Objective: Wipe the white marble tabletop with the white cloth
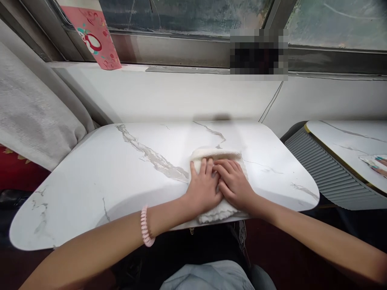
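A fluffy white cloth (pixel 216 215) lies flat near the front middle of a white marble-patterned table (pixel 90 165). Both hands press down on it from above. My left hand (pixel 202 187) rests on the cloth's left half, fingers stretched out and pointing toward the wall. On its wrist is a pink coil band (pixel 146 226). Beside it, my right hand (pixel 236 183) lies on the right half with its fingers extended, its thumb side touching or slightly overlapping the left hand. The palms and the cloth beneath them are hidden.
At the right stands a second marbled table (pixel 341 133) with a grey ribbed side; another person's hand (pixel 380 166) is on a cloth there. A grey curtain (pixel 39 100) hangs at left. A pink packet (pixel 95 38) stands by the window. A thin cable (pixel 270 105) runs down the wall.
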Demonstrator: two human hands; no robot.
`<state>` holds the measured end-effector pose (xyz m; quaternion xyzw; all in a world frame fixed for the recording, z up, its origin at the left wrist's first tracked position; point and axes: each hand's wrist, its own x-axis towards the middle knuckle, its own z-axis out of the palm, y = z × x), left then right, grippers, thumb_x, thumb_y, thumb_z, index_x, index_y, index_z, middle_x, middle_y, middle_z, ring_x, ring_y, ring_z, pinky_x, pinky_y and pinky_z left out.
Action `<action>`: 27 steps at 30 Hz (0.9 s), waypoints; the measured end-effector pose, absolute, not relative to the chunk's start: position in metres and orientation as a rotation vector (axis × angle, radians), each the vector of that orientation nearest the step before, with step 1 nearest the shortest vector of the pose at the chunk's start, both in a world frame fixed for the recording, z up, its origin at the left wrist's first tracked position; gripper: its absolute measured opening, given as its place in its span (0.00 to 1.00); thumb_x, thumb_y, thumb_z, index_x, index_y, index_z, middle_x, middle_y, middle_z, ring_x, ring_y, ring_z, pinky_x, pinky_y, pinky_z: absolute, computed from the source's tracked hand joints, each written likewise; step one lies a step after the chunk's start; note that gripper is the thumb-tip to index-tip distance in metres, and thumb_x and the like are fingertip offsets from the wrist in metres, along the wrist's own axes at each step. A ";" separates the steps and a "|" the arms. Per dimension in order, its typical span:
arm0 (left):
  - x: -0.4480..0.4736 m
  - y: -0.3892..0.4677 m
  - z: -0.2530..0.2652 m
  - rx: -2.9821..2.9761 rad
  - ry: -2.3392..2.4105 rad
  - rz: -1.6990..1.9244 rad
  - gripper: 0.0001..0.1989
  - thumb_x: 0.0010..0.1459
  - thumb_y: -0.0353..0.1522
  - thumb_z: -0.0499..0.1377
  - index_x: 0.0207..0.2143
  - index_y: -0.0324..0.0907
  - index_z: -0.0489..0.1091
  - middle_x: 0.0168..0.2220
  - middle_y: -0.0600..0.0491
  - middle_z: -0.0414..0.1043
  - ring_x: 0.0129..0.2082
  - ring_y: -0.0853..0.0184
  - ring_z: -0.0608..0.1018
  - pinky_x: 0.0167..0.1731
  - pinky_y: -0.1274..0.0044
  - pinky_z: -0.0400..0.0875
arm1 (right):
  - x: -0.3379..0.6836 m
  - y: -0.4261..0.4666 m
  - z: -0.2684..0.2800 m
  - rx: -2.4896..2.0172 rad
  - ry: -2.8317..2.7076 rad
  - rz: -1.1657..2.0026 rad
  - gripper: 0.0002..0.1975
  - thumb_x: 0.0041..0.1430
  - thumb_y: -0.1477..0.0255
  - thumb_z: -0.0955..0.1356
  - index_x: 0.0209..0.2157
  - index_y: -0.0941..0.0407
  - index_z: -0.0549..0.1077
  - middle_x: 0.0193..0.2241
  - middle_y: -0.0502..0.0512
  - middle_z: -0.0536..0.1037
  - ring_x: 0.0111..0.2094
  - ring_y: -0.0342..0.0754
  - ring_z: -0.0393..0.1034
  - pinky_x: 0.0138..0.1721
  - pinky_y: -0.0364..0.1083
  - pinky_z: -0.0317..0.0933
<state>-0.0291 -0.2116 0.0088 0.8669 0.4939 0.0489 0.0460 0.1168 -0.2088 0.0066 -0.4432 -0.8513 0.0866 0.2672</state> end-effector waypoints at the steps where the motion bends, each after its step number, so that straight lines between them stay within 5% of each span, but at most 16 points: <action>1: -0.025 -0.202 0.009 2.640 1.522 0.147 0.30 0.64 0.41 0.46 0.65 0.36 0.56 0.68 0.35 0.49 0.67 0.42 0.52 0.59 0.42 0.45 | 0.119 -0.198 0.006 -1.197 -2.290 0.231 0.17 0.56 0.75 0.59 0.45 0.54 0.70 0.49 0.61 0.72 0.53 0.58 0.62 0.56 0.60 0.55; 13: 0.000 -0.065 0.004 2.566 1.596 0.284 0.27 0.67 0.40 0.41 0.64 0.41 0.56 0.68 0.40 0.50 0.68 0.49 0.50 0.61 0.46 0.44 | 0.139 -0.055 -0.005 -1.284 -2.155 0.194 0.15 0.53 0.73 0.59 0.40 0.55 0.73 0.42 0.59 0.75 0.44 0.56 0.66 0.50 0.55 0.58; 27: 0.009 0.003 0.004 2.551 1.655 0.368 0.24 0.67 0.41 0.41 0.61 0.45 0.61 0.65 0.43 0.55 0.66 0.53 0.54 0.61 0.49 0.46 | 0.147 0.025 -0.008 -1.249 -1.982 0.340 0.15 0.48 0.72 0.61 0.35 0.54 0.77 0.39 0.54 0.78 0.45 0.53 0.69 0.52 0.52 0.60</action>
